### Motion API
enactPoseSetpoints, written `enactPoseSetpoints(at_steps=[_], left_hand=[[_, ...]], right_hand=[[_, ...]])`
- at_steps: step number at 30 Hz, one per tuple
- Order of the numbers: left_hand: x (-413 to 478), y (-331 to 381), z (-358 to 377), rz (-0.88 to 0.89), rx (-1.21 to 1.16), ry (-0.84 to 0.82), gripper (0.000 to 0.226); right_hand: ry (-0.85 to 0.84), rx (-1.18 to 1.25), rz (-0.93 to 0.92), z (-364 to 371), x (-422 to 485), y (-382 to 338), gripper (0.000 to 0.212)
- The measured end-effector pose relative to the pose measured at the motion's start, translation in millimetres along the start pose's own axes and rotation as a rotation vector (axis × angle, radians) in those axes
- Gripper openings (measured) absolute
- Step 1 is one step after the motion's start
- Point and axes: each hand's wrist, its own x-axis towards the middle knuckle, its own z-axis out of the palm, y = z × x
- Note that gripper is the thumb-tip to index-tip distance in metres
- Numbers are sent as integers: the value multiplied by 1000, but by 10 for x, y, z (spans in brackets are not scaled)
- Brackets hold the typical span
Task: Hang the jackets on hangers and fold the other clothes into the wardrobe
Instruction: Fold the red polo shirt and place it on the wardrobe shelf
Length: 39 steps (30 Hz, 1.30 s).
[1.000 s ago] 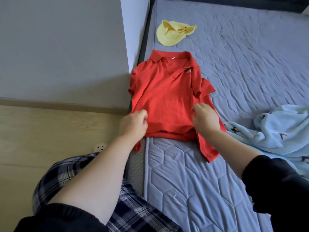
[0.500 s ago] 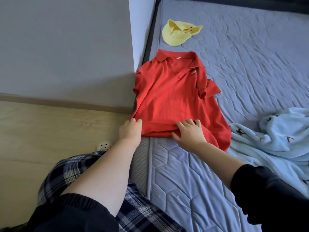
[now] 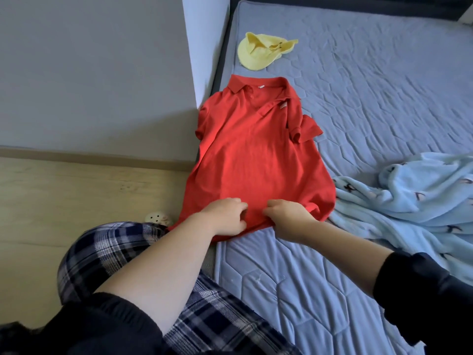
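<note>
Head view, looking down over the bed.

Mattress (image 3: 358, 124): grey quilted, fills the right side. Plenty of flat room beyond the collar and to the right of it. Its left edge runs under the shirt.

Wall (image 3: 102, 73): pale, its corner juts out just beside the shirt's left shoulder. No room to work on that side.

Floor (image 3: 64, 201): wood, lower left, below the mattress edge.

Blanket (image 3: 409, 196): light blue, bunched at the right, touching or just beside the shirt's lower right corner.

Shirt (image 3: 256, 155): red polo, front up, collar away from the person. Right sleeve is folded in over the chest. Left side hangs off the mattress edge toward the floor.

Hat (image 3: 258, 52): yellow, near the collar but apart from it.

Left hand (image 3: 225, 216) and right hand (image 3: 284, 213): close together at the middle of the hem, fingers curled onto the red cloth, apparently pinching it.

Judgement: the step looks like the bottom-to-collar fold. To do it well:
- shift the grips outward toward the hem corners, so the fold line stays straight;
- draw the overhanging left side onto the mattress first, or it will drag crooked;
- carry the hem up low and flat, stopping short of the hat;
- keep the lower right corner from catching the blanket.
</note>
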Motion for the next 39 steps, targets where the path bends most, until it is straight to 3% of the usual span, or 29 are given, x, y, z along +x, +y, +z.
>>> enactPoseSetpoints(at_steps=[2, 5, 8, 11, 13, 15, 19, 21, 23, 25, 26, 29, 30, 31, 34, 35, 37, 39], left_hand=[[24, 156, 103, 29, 74, -45, 40], [36, 257, 158, 87, 250, -17, 61], [57, 351, 233, 125, 359, 43, 53], [91, 438, 250, 113, 367, 47, 44], [125, 430, 224, 104, 319, 24, 46], [157, 376, 192, 72, 249, -20, 46], [145, 325, 185, 42, 140, -122, 29], [147, 349, 212, 43, 93, -176, 15], [182, 374, 252, 28, 6, -213, 10], [224, 370, 288, 0, -89, -206, 19], [238, 354, 300, -10, -116, -180, 22], [260, 255, 323, -26, -64, -28, 18], [272, 220, 321, -30, -41, 34, 20], [288, 188, 316, -32, -19, 95, 23], [349, 95, 318, -72, 67, 200, 46], [358, 62, 323, -105, 92, 172, 53], [370, -8, 340, -154, 134, 72, 60], [386, -80, 358, -173, 161, 27, 60]], right_hand=[[181, -62, 67, 119, -146, 47, 32], [284, -126, 240, 303, -380, 250, 40], [364, -114, 347, 323, -527, 490, 35], [529, 0, 286, 227, -525, 674, 12], [573, 69, 171, 126, -487, 717, 14], [436, 41, 117, -54, -477, 701, 17], [-529, -204, 172, -225, -488, 681, 23], [-718, -272, 193, -154, -500, 665, 27], [-538, -128, 329, -107, -449, 690, 28], [-254, -59, 381, -54, -412, 678, 27], [-208, -76, 381, -17, -401, 693, 28], [-422, -192, 447, 64, -392, 689, 35], [-395, -183, 463, 89, -377, 695, 35], [-297, -165, 459, 80, -343, 684, 34], [239, -48, 256, 108, -116, 567, 36], [269, -36, 191, 125, -33, 526, 41], [72, -83, 126, 299, 106, 556, 50], [-94, -103, 269, 416, 201, 693, 56]])
